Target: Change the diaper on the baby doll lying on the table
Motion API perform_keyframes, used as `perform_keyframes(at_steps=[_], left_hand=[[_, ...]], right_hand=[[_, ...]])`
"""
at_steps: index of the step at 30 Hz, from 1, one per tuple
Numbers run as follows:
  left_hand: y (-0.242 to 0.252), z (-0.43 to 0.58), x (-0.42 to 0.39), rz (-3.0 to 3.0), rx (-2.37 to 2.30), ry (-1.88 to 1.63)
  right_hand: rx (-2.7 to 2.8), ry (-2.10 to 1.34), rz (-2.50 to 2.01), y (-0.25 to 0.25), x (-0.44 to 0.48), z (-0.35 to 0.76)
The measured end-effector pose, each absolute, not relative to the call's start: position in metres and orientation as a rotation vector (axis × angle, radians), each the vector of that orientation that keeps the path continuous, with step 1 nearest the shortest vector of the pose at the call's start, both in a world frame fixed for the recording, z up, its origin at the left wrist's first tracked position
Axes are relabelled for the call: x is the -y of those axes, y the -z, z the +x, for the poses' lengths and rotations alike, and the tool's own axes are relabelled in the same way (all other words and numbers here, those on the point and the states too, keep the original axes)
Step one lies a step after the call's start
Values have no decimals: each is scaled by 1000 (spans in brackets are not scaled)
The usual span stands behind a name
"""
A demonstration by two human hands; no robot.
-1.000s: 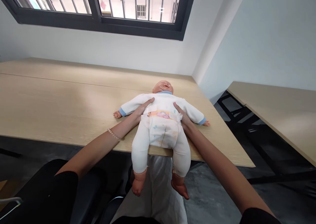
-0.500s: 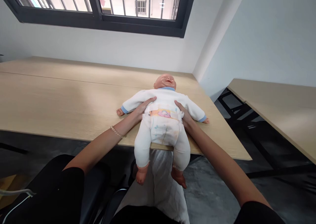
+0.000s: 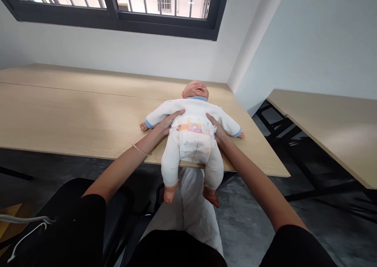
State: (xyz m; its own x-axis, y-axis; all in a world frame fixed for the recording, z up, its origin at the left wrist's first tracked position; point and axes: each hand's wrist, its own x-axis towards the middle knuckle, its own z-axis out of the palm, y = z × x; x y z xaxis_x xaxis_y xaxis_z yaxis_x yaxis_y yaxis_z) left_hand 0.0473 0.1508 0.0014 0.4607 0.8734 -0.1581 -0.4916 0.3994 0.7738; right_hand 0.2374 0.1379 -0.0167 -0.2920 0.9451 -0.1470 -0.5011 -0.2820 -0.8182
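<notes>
A baby doll (image 3: 193,106) lies on its back on the wooden table (image 3: 88,114), head toward the wall, legs hanging over the front edge. It wears a white top with blue collar and cuffs, white leggings and a diaper (image 3: 194,147) with a coloured waistband. My left hand (image 3: 172,119) grips the doll's torso from the left, thumb on its front. On the other side my right hand (image 3: 215,125) clasps the torso the same way. The remaining fingers of both hands are mostly hidden beside and behind the doll.
A second table (image 3: 330,117) on black metal legs stands to the right, across a gap. Behind is a white wall with a dark-framed window (image 3: 165,25). A black chair (image 3: 70,196) with a pale cable (image 3: 26,219) is at the lower left.
The whole view has shifted slightly, so doll and table appear a little higher. Both hands keep their hold on the doll's torso, and the doll stays in place on the table.
</notes>
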Motion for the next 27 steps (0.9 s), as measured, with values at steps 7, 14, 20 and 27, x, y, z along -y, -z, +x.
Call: perform_keyframes(at_steps=[7,14,20,27], left_hand=[[-7,38,-138,879,-685,-1010],[-24,32,-101,960,-770,-1012],[-25,31,-26,1132,-980,-1068],[-25,37,11,1388,-839,-746]], right_hand=[[848,-1654,-713,16,-132,240],[835,-1312,-826,8,-66,235],[753,-1130,-1170,25,26,241],[848,-1186,-1302,47,104,247]])
